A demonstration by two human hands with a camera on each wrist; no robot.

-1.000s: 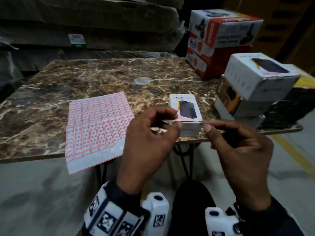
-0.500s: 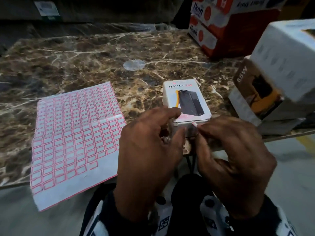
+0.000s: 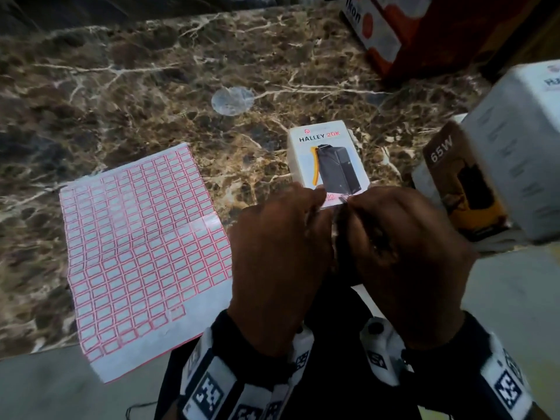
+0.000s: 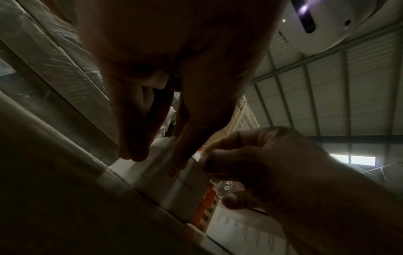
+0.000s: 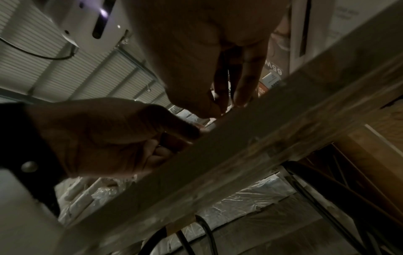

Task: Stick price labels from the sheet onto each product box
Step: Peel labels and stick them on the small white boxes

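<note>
A white "HALLEY 20K" box [image 3: 327,162] lies flat on the marble table [image 3: 136,71], near its front edge. The price label sheet [image 3: 136,244], a grid of red-framed labels, lies to its left and overhangs the edge. A small red-edged label [image 3: 333,200] sits at the near end of the box top, between my two hands. My left hand [image 3: 303,207] holds its left end with thumb and curled fingers. My right hand [image 3: 363,210] pinches its right end. In the left wrist view the box [image 4: 174,182] shows under my left hand [image 4: 185,146] and right hand [image 4: 240,155].
Stacked product boxes stand close on the right: a brown "65W" box [image 3: 448,183] under a white box [image 3: 515,147]. A red and white box [image 3: 409,31] is at the back right. A clear round film [image 3: 231,100] lies mid-table.
Both hands moved forward from in front of the table edge to the near end of the box, bringing the label down onto its top. The head view moved closer and lower.
</note>
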